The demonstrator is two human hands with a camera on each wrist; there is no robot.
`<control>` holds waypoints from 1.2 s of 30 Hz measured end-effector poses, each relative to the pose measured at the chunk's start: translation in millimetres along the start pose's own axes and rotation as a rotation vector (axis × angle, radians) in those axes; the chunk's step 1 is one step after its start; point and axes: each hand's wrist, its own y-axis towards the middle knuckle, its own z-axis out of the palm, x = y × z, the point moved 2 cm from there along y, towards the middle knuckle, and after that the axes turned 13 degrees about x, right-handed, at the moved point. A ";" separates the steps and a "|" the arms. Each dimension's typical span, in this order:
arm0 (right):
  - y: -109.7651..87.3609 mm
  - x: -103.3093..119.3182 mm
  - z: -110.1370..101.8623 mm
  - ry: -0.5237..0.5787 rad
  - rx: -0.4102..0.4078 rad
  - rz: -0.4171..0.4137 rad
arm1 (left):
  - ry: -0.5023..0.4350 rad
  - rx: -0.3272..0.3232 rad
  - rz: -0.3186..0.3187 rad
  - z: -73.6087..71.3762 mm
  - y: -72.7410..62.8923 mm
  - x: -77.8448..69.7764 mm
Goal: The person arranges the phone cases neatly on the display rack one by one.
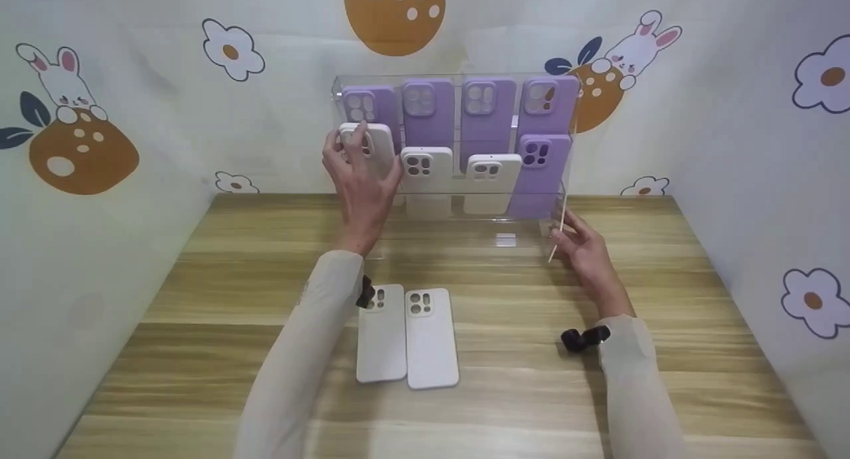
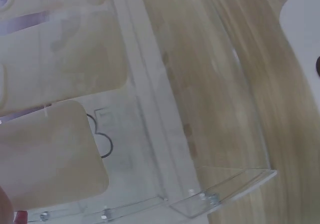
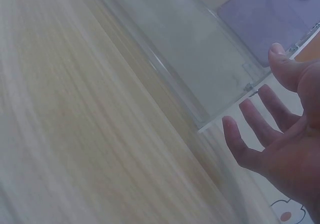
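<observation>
A white phone case (image 1: 377,155) sits at the left end of the lower row of a clear acrylic display stand (image 1: 425,236). My left hand (image 1: 362,183) grips this case by its sides, an index finger near the camera cutout. Beside it two white cases (image 1: 426,180) lean in the same row, with a purple case (image 1: 541,173) at the right end. My right hand (image 1: 584,246) holds the stand's right side panel near its lower front, thumb and fingers at its edge. In the right wrist view the fingers (image 3: 240,144) are loosely curled alongside that panel.
Several purple cases (image 1: 488,117) stand in the upper row. Two white phone cases (image 1: 431,346) lie side by side on the wood-grain table (image 1: 531,392), in front of the stand. Behind is a patterned wall covering (image 1: 292,113) with rabbits and flowers.
</observation>
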 end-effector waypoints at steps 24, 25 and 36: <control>-0.4 -0.9 -0.1 -0.007 -0.005 -0.011 | 0.027 0.026 0.003 7.7 -28.1 10.6; -0.3 -0.9 -0.2 -0.004 -0.005 -0.013 | 0.027 0.035 0.003 5.0 -29.5 10.8; 1.0 -2.7 0.8 -0.008 -0.011 0.023 | 0.005 0.120 -0.031 -22.0 -59.5 18.1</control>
